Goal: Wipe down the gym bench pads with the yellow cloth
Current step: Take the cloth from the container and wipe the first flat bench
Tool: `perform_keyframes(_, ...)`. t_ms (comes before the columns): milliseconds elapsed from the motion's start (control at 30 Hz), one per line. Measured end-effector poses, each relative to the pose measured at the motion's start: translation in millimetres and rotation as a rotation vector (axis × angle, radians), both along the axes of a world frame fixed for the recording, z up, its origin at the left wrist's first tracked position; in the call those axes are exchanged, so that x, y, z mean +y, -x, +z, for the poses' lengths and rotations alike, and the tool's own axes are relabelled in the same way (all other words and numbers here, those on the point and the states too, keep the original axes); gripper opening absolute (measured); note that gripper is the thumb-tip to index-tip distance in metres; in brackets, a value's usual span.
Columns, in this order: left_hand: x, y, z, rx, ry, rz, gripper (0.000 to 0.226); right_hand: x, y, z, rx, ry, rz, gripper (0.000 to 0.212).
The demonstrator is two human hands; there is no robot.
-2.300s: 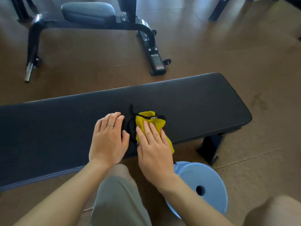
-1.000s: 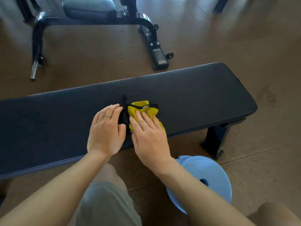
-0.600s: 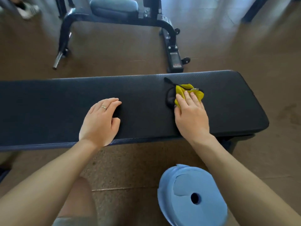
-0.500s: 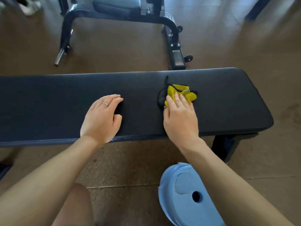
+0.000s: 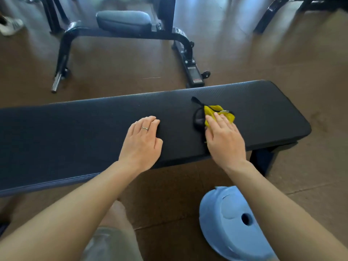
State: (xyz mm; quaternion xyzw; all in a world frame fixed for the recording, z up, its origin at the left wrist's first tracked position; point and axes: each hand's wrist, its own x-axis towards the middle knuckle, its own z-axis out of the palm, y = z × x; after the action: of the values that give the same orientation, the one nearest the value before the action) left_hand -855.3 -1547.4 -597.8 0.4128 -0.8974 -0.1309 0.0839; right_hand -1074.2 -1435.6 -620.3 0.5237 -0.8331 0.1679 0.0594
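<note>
The right hand point(image 5: 225, 140) presses the cloth point(image 5: 219, 112) flat near the pad's point(image 5: 75, 132) right end; the left hand point(image 5: 142, 142) rests flat. The bunched cloth might slip out.

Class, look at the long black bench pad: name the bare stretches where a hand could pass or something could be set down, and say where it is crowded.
On the long black bench pad, one bare stretch lies left of the left hand; a shorter one lies between the crumpled yellow cloth and the pad's right end. It is crowded mid-pad, where the right hand presses the cloth.
</note>
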Motion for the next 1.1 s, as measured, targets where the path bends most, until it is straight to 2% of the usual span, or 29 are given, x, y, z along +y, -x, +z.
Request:
perform_keyframes(133, -20.7, -39.7, 5.4, -0.083, 0.053, -0.026, 0.054, -13.8, -33.7, 6.5, -0.088, -0.036, -0.125, 0.046)
perform_keyframes(233, -29.7, -67.6, -2.6, -0.070, 0.057, 0.036, 0.051, -23.9, -97.3, 8.2, -0.076, -0.016, -0.008, 0.047)
perform_keyframes(367, -29.3, -69.6, -8.9, -0.070, 0.099, -0.011, 0.052, -34.5, -160.4, 4.1, -0.074, 0.002, 0.093, 0.045)
perform_keyframes(533, -31.3, -71.5, -7.9, -0.076, 0.110, -0.023, 0.057, -31.2, -121.4, 8.6, 0.064, -0.037, 0.302, 0.045)
perform_keyframes(600, -31.1, -71.0, -10.2, -0.087, 0.110, -0.019, 0.057, -35.8, -80.6, 6.3, 0.085, -0.030, 0.192, 0.045)
perform_keyframes(700, -30.1, -69.4, -10.5, -0.076, 0.106, -0.008, 0.057, -38.5, -35.3, 9.4, -0.031, -0.059, -0.095, 0.046)
perform_keyframes(800, -29.0, -69.1, -9.0, -0.084, 0.103, -0.019, 0.058, -44.5, -57.4, 5.4, -0.058, -0.023, -0.193, 0.046)
perform_keyframes(967, -30.0, -69.0, -9.0, -0.106, 0.118, -0.018, 0.058, -41.0, -154.6, 5.9, -0.068, -0.039, 0.132, 0.048)
perform_keyframes(1100, -31.3, -70.0, -7.1, -0.099, 0.096, -0.022, 0.059, -36.6, -145.1, 13.4, 0.013, -0.137, 0.276, 0.049)
